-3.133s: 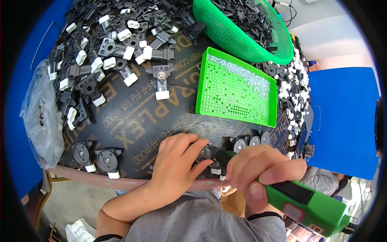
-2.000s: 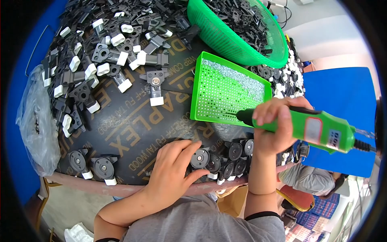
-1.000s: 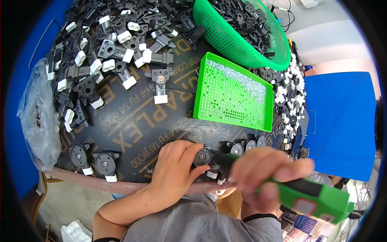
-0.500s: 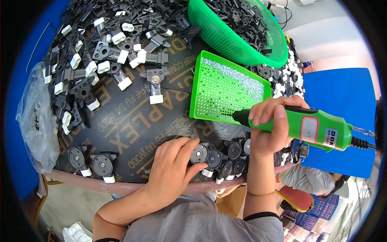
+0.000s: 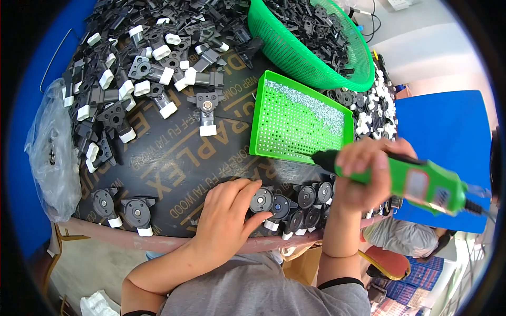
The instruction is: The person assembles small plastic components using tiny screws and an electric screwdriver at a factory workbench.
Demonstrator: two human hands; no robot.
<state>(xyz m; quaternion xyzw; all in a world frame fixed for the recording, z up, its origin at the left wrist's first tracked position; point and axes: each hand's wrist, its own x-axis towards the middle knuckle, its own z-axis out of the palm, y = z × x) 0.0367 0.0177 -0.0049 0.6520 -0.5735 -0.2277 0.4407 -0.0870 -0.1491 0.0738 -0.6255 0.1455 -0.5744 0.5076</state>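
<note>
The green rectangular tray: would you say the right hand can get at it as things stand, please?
Probably yes: the right hand holds a green power screwdriver whose dark nose appears at the near edge of the green rectangular tray, with nothing visible between.

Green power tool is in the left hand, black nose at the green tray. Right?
Wrong hand: in the head view, the right hand holds the green power tool, black nose at the green tray. The left hand is at a round black part.
</note>
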